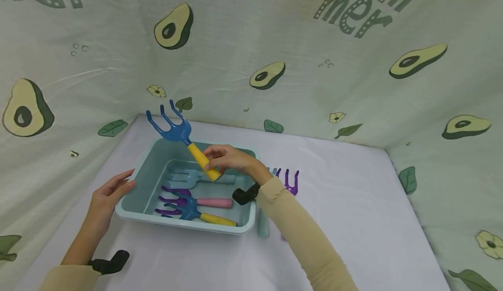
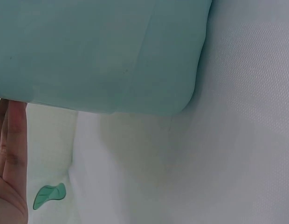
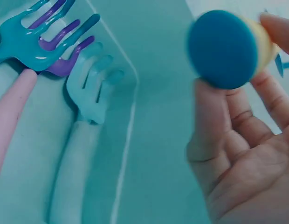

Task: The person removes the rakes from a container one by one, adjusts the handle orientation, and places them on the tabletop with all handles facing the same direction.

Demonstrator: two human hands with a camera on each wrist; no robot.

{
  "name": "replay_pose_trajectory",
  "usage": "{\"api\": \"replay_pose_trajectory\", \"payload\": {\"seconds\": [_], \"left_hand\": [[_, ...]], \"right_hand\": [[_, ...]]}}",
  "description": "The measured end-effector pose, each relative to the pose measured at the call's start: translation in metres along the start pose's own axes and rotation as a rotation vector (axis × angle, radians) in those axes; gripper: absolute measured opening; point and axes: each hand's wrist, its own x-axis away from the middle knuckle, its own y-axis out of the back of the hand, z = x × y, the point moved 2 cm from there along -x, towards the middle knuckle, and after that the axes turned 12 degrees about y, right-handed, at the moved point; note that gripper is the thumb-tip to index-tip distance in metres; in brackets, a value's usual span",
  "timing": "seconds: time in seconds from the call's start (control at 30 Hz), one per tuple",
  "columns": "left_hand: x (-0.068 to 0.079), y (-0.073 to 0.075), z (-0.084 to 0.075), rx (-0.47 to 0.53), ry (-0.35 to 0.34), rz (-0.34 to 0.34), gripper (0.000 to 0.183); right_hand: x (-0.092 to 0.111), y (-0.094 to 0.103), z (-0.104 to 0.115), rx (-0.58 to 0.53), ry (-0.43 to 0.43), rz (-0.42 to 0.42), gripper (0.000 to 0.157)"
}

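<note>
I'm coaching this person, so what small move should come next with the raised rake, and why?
Probably lower the blue rake into the tub: the right grip holds it above, other rakes already lie inside, and the left grip touches the tub's edge.

Soft, diffuse light with slight blur up close

The head view is evenly but rather dimly lit and mostly crisp, with faint shadows on the white-covered desk [image 1: 346, 203]. The left wrist view looks greyer, a soft shadow falling beside the plastic tub [image 2: 102, 51]. In the right wrist view, small highlights glint on a blue hand rake [image 3: 23, 39], while the held rake's butt end [image 3: 222, 49] is blurred.
</note>
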Motion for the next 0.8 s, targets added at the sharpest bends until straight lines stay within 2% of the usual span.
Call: {"api": "replay_pose_trajectory", "payload": {"seconds": [0.1, 0.13, 0.2, 0.23, 0.3, 0.4, 0.47, 0.57, 0.7, 0.8], "left_hand": [[-0.011, 0.001, 0.014, -0.011, 0.002, -0.019, 0.05], [-0.013, 0.002, 0.016, -0.013, 0.003, -0.004, 0.051], [-0.015, 0.001, 0.018, -0.02, 0.008, -0.023, 0.051], [-0.014, 0.0, 0.017, -0.021, 0.015, -0.042, 0.051], [-0.006, 0.0, 0.007, -0.028, 0.02, -0.018, 0.052], [0.006, -0.002, -0.008, -0.034, 0.021, -0.019, 0.051], [0.009, -0.002, -0.011, -0.031, 0.017, -0.02, 0.051], [0.002, 0.0, -0.002, -0.049, 0.026, -0.015, 0.051], [-0.018, 0.003, 0.024, -0.046, 0.006, -0.01, 0.051], [-0.026, 0.004, 0.034, -0.019, -0.005, -0.024, 0.051]], "right_hand": [[0.007, 0.003, 0.011, 0.0, 0.017, -0.04, 0.03], [0.01, 0.004, 0.016, 0.001, 0.021, -0.051, 0.03], [0.016, 0.007, 0.023, -0.004, 0.024, -0.067, 0.029], [0.019, 0.008, 0.026, -0.005, 0.022, -0.072, 0.028], [0.027, 0.011, 0.032, -0.006, 0.017, -0.088, 0.027], [0.04, 0.015, 0.039, 0.009, 0.009, -0.123, 0.027], [0.05, 0.017, 0.043, 0.023, 0.001, -0.152, 0.028], [0.066, 0.019, 0.047, 0.041, -0.015, -0.192, 0.029], [0.092, 0.021, 0.051, 0.077, -0.037, -0.243, 0.031], [0.111, 0.022, 0.05, 0.099, -0.044, -0.273, 0.032]]}}
